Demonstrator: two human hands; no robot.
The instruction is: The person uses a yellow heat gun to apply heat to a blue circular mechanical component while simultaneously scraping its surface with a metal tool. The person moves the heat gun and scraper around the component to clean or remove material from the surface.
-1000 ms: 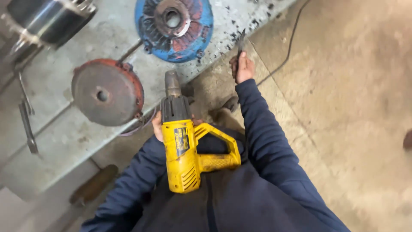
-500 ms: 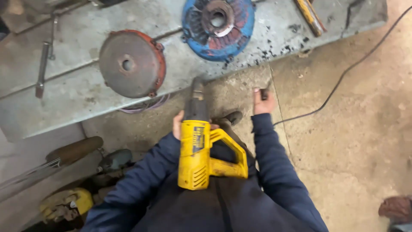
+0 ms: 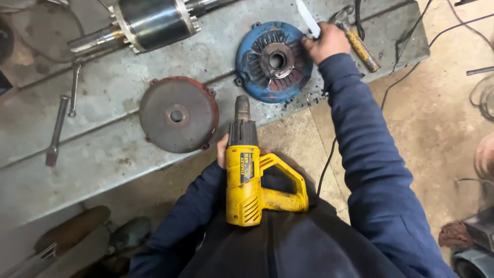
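Fingers of the right hand (image 3: 327, 42) are curled together at the upper right rim of the blue cover (image 3: 274, 62), closed on or against a thin white strip (image 3: 309, 18) that slants up and to the left away from the knuckles; whether they truly pinch it or only press it cannot be told. That arm reaches straight out, so the right hand is the one at the blue cover, touching its edge, with the cover's round hub lying just left of and slightly below the fingertips. A hammer (image 3: 357, 41) lies just beyond the hand on the far side from the cover, its handle slanting down and away from the cover. The left hand (image 3: 223, 149) stays close to the body, well below the blue cover, wrapped around a yellow heat gun (image 3: 247, 175) near where its dark barrel begins; only a few fingers show, so the closeness of the grip is partly hidden. The gun's long axis runs from the lap upward, nozzle aimed toward the lower left edge of the blue cover and stopping short of it. A red cover (image 3: 177, 114) lies flat left of and below the blue one, on the same grey slab (image 3: 103, 154).
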